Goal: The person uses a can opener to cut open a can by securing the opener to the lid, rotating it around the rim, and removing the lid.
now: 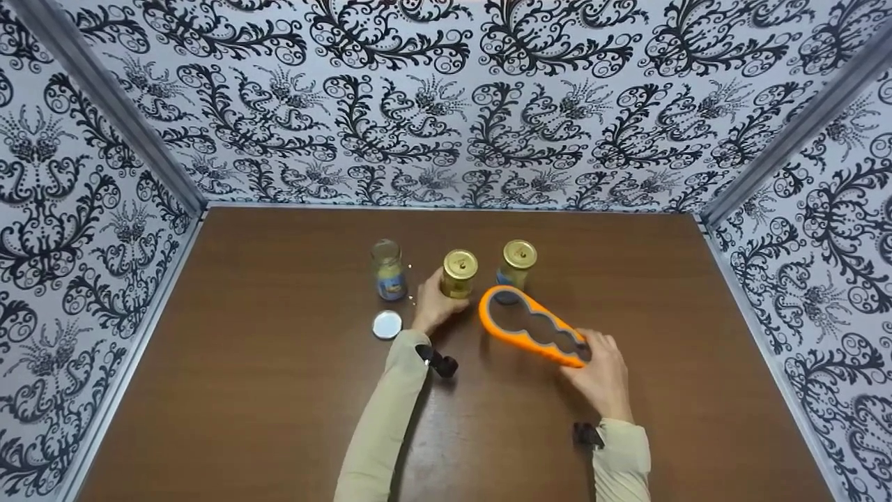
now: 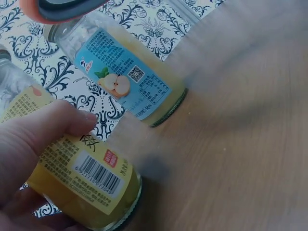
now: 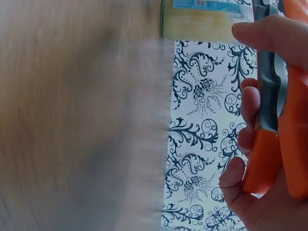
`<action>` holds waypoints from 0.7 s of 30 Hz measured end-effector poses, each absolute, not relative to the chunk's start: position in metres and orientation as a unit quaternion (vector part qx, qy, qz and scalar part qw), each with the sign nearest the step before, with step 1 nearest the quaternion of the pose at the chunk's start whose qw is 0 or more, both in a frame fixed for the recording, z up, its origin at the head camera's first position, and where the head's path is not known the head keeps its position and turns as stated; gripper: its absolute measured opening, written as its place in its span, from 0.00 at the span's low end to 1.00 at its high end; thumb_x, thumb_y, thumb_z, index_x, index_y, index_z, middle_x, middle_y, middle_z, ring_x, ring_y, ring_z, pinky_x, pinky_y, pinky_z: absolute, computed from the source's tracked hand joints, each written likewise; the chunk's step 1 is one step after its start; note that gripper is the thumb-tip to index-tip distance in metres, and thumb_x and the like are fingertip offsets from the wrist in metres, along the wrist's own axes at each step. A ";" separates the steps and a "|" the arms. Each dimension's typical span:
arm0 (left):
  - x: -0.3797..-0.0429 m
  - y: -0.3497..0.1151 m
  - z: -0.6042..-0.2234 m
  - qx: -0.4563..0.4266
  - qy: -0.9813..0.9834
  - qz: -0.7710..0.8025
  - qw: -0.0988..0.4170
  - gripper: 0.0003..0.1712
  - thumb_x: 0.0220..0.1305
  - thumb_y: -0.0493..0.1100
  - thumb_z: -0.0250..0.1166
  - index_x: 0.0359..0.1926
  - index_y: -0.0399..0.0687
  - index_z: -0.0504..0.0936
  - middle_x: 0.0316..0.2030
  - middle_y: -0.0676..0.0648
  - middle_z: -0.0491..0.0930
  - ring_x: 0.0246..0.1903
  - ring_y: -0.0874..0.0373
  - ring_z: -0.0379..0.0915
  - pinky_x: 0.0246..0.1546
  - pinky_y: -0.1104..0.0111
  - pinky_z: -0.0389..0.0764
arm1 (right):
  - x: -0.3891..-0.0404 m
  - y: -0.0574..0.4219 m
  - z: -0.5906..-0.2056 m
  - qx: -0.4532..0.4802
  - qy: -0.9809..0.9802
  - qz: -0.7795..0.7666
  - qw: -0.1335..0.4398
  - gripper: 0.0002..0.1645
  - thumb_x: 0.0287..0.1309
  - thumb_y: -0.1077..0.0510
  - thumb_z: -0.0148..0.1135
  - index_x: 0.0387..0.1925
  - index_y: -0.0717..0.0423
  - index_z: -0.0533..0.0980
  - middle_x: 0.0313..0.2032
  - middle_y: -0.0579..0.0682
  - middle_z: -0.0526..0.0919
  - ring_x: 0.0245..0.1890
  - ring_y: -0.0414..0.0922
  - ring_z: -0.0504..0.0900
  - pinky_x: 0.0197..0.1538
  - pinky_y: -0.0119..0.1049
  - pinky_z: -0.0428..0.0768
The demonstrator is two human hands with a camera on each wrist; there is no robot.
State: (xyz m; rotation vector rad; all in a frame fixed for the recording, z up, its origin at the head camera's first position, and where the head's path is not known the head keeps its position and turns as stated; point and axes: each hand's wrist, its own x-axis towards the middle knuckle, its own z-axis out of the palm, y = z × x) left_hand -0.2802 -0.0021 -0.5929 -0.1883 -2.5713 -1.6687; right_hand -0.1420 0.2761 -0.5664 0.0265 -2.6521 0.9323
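My left hand [image 1: 437,305] grips a glass jar [image 1: 458,275] with a gold lid; its yellow label [image 2: 86,166] with a barcode shows under my thumb in the left wrist view. In my right hand [image 1: 601,369] is an orange jar opener [image 1: 524,339] with a grey scalloped inner edge, held by its narrow end. The opener's wide end is raised in front of a second gold-lidded jar [image 1: 520,255], whose blue label [image 2: 122,74] pictures a cut fruit. In the right wrist view, my fingers curl around the opener's orange handle [image 3: 263,161].
At the left stands a lidless glass jar [image 1: 389,272] with a blue label and pale contents. A round lid [image 1: 387,325] lies in front of it on the brown table [image 1: 279,404]. Small pale bits lie beside that jar. Patterned walls [image 1: 390,104] enclose the table's back and sides.
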 end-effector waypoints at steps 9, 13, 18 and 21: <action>-0.263 -0.009 -0.592 -0.110 -0.838 -0.533 0.033 0.34 0.38 0.34 0.79 0.50 0.37 0.77 0.42 0.41 0.82 0.43 0.46 0.78 0.48 0.57 0.76 | -0.145 0.280 -0.551 0.024 -0.923 0.335 0.185 0.33 0.29 0.67 0.79 0.46 0.63 0.78 0.41 0.57 0.81 0.41 0.54 0.74 0.41 0.52 0.74; -0.251 -0.010 -0.591 -0.115 -0.833 -0.541 0.029 0.34 0.37 0.33 0.78 0.50 0.35 0.78 0.42 0.40 0.82 0.43 0.46 0.78 0.48 0.56 0.76 | -0.147 0.279 -0.540 0.036 -0.923 0.335 0.187 0.34 0.28 0.68 0.79 0.46 0.63 0.78 0.41 0.56 0.81 0.41 0.53 0.74 0.40 0.52 0.73; -0.237 -0.010 -0.586 -0.108 -0.829 -0.549 0.022 0.35 0.35 0.32 0.78 0.51 0.35 0.78 0.42 0.41 0.82 0.43 0.47 0.78 0.48 0.57 0.77 | -0.152 0.274 -0.532 0.056 -0.926 0.328 0.181 0.34 0.27 0.67 0.79 0.45 0.63 0.79 0.39 0.56 0.81 0.41 0.54 0.74 0.40 0.51 0.73; -0.231 -0.009 -0.583 -0.111 -0.826 -0.552 0.019 0.36 0.35 0.31 0.78 0.52 0.34 0.77 0.43 0.40 0.82 0.44 0.47 0.77 0.48 0.58 0.76 | -0.154 0.269 -0.529 0.068 -0.927 0.324 0.176 0.34 0.28 0.68 0.78 0.46 0.64 0.79 0.39 0.56 0.81 0.41 0.54 0.74 0.40 0.51 0.73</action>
